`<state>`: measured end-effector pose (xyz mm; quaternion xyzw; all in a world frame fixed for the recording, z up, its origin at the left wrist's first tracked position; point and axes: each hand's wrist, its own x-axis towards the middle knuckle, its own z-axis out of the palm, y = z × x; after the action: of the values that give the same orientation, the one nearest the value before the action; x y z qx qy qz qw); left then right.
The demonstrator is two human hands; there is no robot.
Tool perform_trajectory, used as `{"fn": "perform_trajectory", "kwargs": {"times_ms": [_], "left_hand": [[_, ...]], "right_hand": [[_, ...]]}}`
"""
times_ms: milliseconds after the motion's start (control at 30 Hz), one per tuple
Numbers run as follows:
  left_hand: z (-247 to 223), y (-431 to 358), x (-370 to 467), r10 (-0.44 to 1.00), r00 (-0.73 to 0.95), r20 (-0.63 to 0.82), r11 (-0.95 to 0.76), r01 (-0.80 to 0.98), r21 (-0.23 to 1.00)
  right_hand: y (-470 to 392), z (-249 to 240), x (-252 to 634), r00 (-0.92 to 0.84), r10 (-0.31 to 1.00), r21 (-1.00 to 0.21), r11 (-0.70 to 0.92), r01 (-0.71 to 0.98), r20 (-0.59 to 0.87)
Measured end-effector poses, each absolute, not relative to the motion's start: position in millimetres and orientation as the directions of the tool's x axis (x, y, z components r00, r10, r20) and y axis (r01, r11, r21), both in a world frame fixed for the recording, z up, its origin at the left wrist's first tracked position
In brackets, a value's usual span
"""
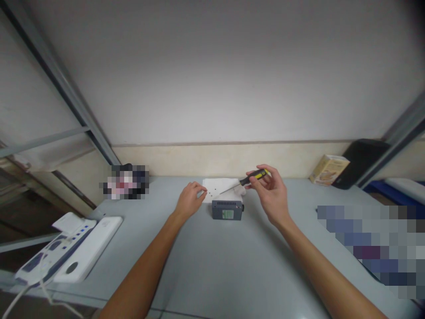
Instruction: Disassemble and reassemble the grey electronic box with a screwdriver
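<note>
My right hand is closed round the black and yellow handle of a screwdriver. Its thin shaft slopes down to the left, with the tip over a white sheet of paper. Several small dark screws lie on the left part of that sheet. At the paper's left edge is my left hand, thumb and fingertips drawn together; whatever is between them is too small to make out. A dark grey metal box with vent slots and a green-white label stands between my hands, just in front of the paper.
A white power strip and a long white case lie on the grey table at left, with cables hanging off the edge. A yellow carton and a black object stand back right. Pixelated items lie at both sides.
</note>
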<state>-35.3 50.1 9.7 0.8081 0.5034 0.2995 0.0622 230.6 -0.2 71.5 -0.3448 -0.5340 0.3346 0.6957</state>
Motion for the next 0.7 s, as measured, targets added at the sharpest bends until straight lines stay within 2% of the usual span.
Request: {"fn": "perform_trajectory", "kwargs": {"times_ms": [367,533,600,700], "left_hand": [[10.2,47.9,-35.6,0.856,0.379,0.352,-0.499,0.784,0.37],[10.4,49.2,-36.4,0.853,0.363,0.375,-0.499,0.775,0.387],[12.3,49.5,-35.3,0.846,0.341,0.411,-0.511,0.741,0.437],[20.4,47.9,-33.1,0.858,0.303,0.416,-0.511,0.6,0.616]], "right_hand": [[-0.5,73.3,231.3,0.213,0.828,-0.833,0.545,-0.09,0.519],[0.0,73.2,232.1,0.216,0.826,-0.833,0.547,-0.085,0.521],[-0.1,73.4,232.9,0.219,0.827,-0.834,0.545,-0.085,0.518],[-0.5,75.4,235.8,0.228,0.823,-0.831,0.549,-0.083,0.521]]}}
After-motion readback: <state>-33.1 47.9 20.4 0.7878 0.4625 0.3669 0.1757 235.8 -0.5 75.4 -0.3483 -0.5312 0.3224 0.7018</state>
